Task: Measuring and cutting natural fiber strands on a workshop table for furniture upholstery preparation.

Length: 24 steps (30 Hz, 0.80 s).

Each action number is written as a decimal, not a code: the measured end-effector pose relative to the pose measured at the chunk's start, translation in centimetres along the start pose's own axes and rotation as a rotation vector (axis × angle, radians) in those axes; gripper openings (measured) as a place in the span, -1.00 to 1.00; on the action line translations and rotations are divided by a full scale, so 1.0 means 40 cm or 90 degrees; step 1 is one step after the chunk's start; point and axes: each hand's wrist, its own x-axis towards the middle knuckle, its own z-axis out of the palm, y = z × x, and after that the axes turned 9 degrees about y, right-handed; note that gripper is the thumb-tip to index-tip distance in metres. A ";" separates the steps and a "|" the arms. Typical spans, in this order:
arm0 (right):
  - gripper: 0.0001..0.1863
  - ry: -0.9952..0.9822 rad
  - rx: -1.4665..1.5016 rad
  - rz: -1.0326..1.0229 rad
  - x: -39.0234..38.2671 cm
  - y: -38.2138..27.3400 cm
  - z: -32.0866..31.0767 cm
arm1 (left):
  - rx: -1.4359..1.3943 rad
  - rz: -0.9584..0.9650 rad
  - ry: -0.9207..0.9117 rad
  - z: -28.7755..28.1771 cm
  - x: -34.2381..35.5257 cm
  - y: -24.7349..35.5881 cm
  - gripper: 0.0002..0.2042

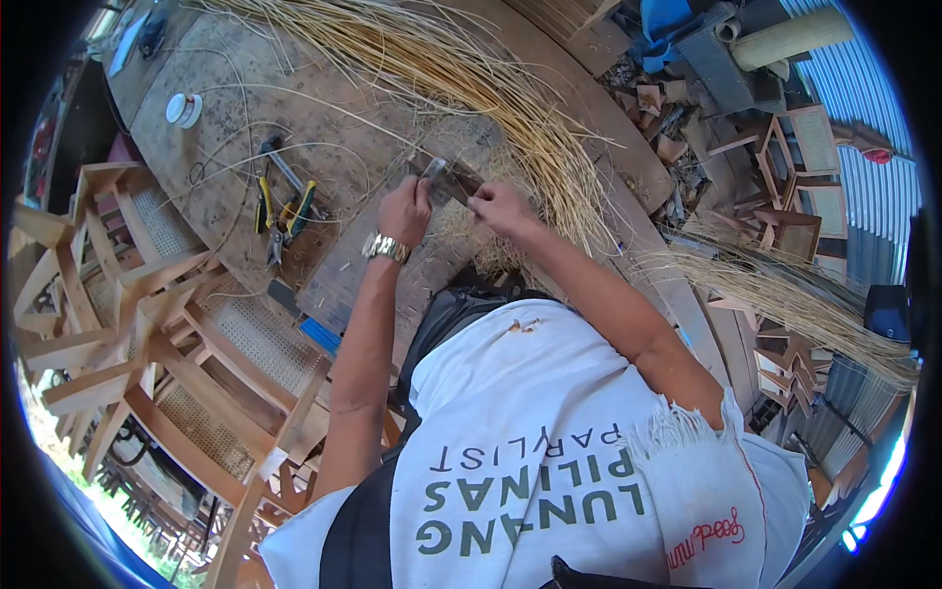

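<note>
My left hand (404, 210), with a metal watch on its wrist, is closed at the near left side of a small metal tool (435, 169) on the worktable. My right hand (502, 209) is closed in a pinch at the right end of a dark flat piece (457, 182) beside that tool. What lies between the fingers of either hand is too small to make out. A thin pale rattan strand (339, 110) runs from the upper left toward the tool. Fine shavings (502, 257) lie heaped just past my lap, near my right hand.
A long bundle of rattan strands (422, 69) curves across the table's far side. Yellow-handled pliers (263, 204), cutters (297, 216), a hammer (287, 172) and a white tub (183, 110) lie left. Wooden chair frames (186, 363) crowd the left; more strands (785, 299) hang right.
</note>
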 end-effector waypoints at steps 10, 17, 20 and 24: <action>-0.69 0.057 -0.076 -0.189 -0.034 0.056 -0.077 | 0.191 0.066 -0.023 0.064 -0.023 0.047 -0.72; -0.69 0.150 -0.037 -0.318 -0.195 0.552 -0.239 | 0.216 0.097 -0.021 0.183 -0.135 0.080 -0.72; -0.67 0.208 -0.125 -0.200 -0.326 0.827 -0.346 | 0.224 0.107 -0.016 0.169 -0.110 0.085 -0.71; -0.61 0.198 -0.420 0.107 -0.553 1.299 -0.525 | 0.181 0.045 -0.059 0.128 -0.089 0.038 -0.70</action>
